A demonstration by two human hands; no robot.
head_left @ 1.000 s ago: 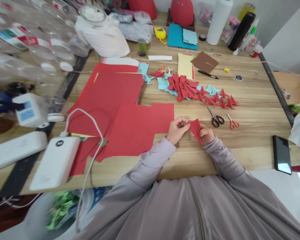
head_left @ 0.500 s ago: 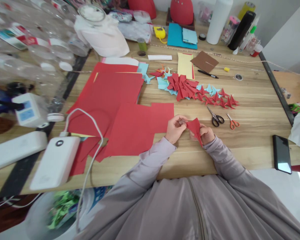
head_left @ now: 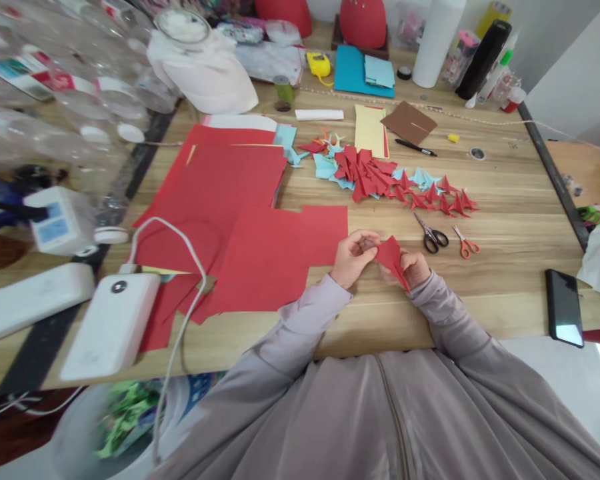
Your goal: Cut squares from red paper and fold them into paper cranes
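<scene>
A piece of folded red paper (head_left: pixel 391 255), kite-like with a narrow lower point, is held between my two hands above the front of the table. My left hand (head_left: pixel 354 257) pinches its left corner with thumb and fingers. At its right side, my right hand (head_left: pixel 414 268) grips the paper, some fingers hidden behind it. Flat red sheets (head_left: pixel 265 260) lie just left of my left hand. Beyond my hands lies a pile of folded red paper pieces (head_left: pixel 363 170), with small red and light blue paper cranes (head_left: pixel 433 193) to its right.
Black scissors (head_left: pixel 433 239) and small orange scissors (head_left: pixel 466 245) lie right of my hands. A white power bank (head_left: pixel 113 323) with a cable sits at the front left, and a phone (head_left: pixel 564 308) at the right edge. Plastic bottles (head_left: pixel 45 133) crowd the left side.
The folded red paper has shifted slightly right and tilted a little between my fingers. My left hand has moved slightly with it; both hands keep their hold.
</scene>
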